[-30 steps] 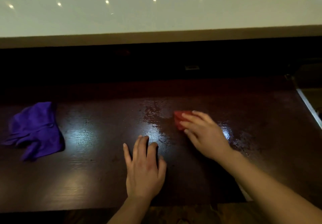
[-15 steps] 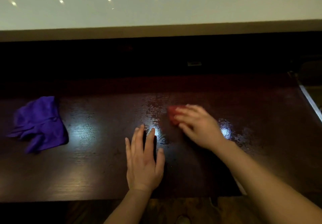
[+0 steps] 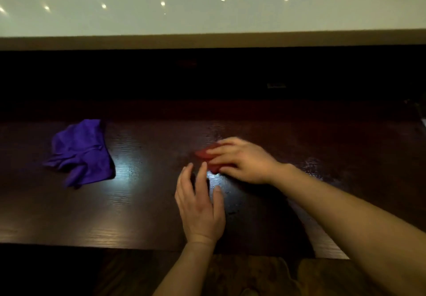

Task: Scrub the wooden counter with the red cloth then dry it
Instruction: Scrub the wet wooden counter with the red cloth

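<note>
**A:** A dark wooden tabletop (image 3: 138, 215) runs left to right below a pale, glossy wall panel (image 3: 207, 7), and lamp glare shines off the grain near the middle. Where is the red cloth?

**B:** The red cloth (image 3: 205, 154) is near the centre, bunched small under the right hand (image 3: 244, 164). Only its left edge shows past the fingertips. The fingers (image 3: 221, 150) lie fairly straight on top and press it flat against the wood rather than curling round it. They're a little blurred, so I can't tell where the thumb sits.

**A:** And the left hand?

**B:** The left hand (image 3: 200, 208) is just on the near side of the cloth. Its palm is down with the fingers (image 3: 202, 173) straight and slightly spread, and it holds nothing. It looks like a brace.

**A:** How will the cloth handle?

**B:** I'd judge it soft, light and probably damp, since there's a wet sheen (image 3: 313, 164) on the wood to the right. It should fold and slide easily, so a flat palm over the whole wad suits it better than a pinch at one corner, which would let it trail loose.

**A:** What about the drying?

**B:** A crumpled purple cloth (image 3: 80, 155) lies well apart on the left and looks dry. I'd guess that's what it's for, gathered up by its middle.
</note>
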### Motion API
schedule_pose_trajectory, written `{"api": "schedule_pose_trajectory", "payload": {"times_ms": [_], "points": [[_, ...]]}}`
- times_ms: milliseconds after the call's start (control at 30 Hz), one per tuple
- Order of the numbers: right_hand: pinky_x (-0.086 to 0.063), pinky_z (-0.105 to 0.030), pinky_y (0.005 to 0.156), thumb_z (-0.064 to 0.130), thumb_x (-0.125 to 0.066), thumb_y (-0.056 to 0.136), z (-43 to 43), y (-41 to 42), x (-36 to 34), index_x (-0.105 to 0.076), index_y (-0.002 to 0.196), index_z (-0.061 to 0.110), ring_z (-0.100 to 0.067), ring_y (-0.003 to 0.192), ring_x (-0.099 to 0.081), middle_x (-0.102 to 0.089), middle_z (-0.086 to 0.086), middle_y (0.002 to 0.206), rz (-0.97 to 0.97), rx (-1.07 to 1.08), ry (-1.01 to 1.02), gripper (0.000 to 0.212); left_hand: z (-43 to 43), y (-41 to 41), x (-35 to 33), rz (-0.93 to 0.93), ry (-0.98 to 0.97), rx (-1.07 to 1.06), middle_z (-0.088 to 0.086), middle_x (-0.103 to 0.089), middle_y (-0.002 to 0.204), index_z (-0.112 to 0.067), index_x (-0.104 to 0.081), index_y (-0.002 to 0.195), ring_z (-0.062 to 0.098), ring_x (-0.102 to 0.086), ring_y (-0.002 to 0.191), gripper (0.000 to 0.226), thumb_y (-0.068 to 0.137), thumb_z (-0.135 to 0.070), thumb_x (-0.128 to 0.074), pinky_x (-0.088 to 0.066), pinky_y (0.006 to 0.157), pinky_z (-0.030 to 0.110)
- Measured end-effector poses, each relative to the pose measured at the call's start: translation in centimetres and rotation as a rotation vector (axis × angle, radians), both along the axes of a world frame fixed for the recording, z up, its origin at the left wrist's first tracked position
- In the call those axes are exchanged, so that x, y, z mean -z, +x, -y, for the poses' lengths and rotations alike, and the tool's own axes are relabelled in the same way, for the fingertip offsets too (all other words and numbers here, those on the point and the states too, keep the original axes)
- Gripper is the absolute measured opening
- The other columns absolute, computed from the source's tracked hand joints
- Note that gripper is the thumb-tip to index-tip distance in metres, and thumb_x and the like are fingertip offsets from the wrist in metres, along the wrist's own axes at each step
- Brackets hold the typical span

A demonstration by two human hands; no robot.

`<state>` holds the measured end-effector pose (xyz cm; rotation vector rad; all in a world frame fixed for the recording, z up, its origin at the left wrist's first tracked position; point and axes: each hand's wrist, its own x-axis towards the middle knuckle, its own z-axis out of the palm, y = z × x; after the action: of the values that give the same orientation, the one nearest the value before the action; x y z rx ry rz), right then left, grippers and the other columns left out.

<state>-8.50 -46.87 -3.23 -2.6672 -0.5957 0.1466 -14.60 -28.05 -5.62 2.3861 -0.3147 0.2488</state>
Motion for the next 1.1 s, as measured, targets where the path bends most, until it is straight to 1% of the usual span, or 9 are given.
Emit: {"api": "schedule_pose_trajectory", "payload": {"times_ms": [133,300,367,467,633,700,833,967,1100], "points": [[-0.036,-0.038,0.112,0.029,-0.065,0.09,3.0,-7.8,0.1,-0.066,0.123,0.03,-0.025,0.134,-0.043,-0.056,0.01,0.14,0.071,0.58,-0.002,0.033,0.3,0.1,0.5,-0.01,0.1,0.047,0.012,-0.044,0.144,-0.021,-0.052,0.134,0.028,-0.037,0.135,0.045,0.092,-0.036,-0.044,-0.036,0.106,0.059],[-0.032,-0.042,0.116,0.036,-0.054,0.088,-5.3,-14.3,1.6,-0.056,0.127,0.034,-0.022,0.134,-0.041,-0.05,0.015,0.142,0.128,0.289,-0.021,0.039,0.3,0.2,0.5,-0.032,0.094,0.025,0.012,-0.048,0.141,-0.023,-0.051,0.134,0.028,-0.038,0.133,0.045,0.093,-0.037,-0.043,-0.036,0.104,0.062],[-0.033,-0.045,0.115,0.036,-0.057,0.09,-4.0,-14.3,1.5,-0.059,0.125,0.034,-0.021,0.133,-0.044,-0.052,0.015,0.141,0.168,0.379,-0.017,0.035,0.3,0.2,0.5,-0.035,0.104,0.029,0.013,-0.048,0.14,-0.022,-0.052,0.134,0.029,-0.038,0.133,0.045,0.092,-0.036,-0.042,-0.036,0.104,0.063],[-0.04,-0.046,0.109,0.028,-0.066,0.09,1.9,-16.7,1.5,-0.067,0.121,0.028,-0.026,0.129,-0.048,-0.058,0.007,0.137,0.181,0.728,-0.071,0.031,0.3,0.2,0.5,-0.03,0.136,0.042,0.013,-0.048,0.139,-0.021,-0.052,0.133,0.029,-0.037,0.133,0.046,0.091,-0.036,-0.041,-0.032,0.107,0.063],[-0.041,-0.044,0.103,0.02,-0.065,0.09,7.8,-19.5,0.5,-0.068,0.121,0.014,-0.037,0.125,-0.045,-0.06,-0.006,0.136,0.158,1.373,-0.161,0.032,1.1,0.3,0.3,-0.069,0.386,0.122,0.013,-0.044,0.145,-0.024,-0.048,0.137,0.03,-0.033,0.14,0.051,0.092,-0.045,-0.035,-0.017,0.115,0.062],[-0.041,-0.044,0.107,0.02,-0.066,0.089,4.7,-18.2,0.6,-0.067,0.123,0.015,-0.036,0.126,-0.046,-0.059,-0.005,0.137,0.183,1.238,-0.168,0.034,1.3,0.3,0.1,-0.084,0.432,0.129,0.014,-0.044,0.145,-0.023,-0.049,0.137,0.032,-0.033,0.141,0.054,0.091,-0.046,-0.033,-0.017,0.114,0.064],[-0.037,-0.043,0.112,0.036,-0.055,0.093,2.1,-20.3,1.8,-0.062,0.126,0.027,-0.026,0.133,-0.043,-0.052,0.007,0.143,0.175,0.625,-0.125,0.035,1.2,0.2,0.0,-0.066,0.444,0.12,0.019,-0.046,0.143,-0.018,-0.052,0.136,0.035,-0.035,0.139,0.055,0.09,-0.043,-0.035,-0.02,0.112,0.066],[-0.036,-0.039,0.111,0.033,-0.052,0.093,10.6,-22.4,2.2,-0.064,0.124,0.023,-0.028,0.128,-0.048,-0.056,0.002,0.14,0.257,0.911,-0.165,0.035,1.3,0.2,0.0,-0.049,0.463,0.122,0.021,-0.046,0.142,-0.016,-0.053,0.136,0.037,-0.037,0.138,0.056,0.09,-0.043,-0.036,-0.02,0.111,0.067],[-0.038,-0.04,0.106,0.029,-0.054,0.095,16.4,-16.9,1.2,-0.065,0.124,0.017,-0.039,0.125,-0.044,-0.057,-0.005,0.14,0.187,1.26,-0.17,0.034,1.5,0.2,-0.1,-0.069,0.498,0.129,0.02,-0.044,0.146,-0.017,-0.051,0.138,0.036,-0.034,0.14,0.057,0.09,-0.045,-0.035,-0.018,0.112,0.068]]}}
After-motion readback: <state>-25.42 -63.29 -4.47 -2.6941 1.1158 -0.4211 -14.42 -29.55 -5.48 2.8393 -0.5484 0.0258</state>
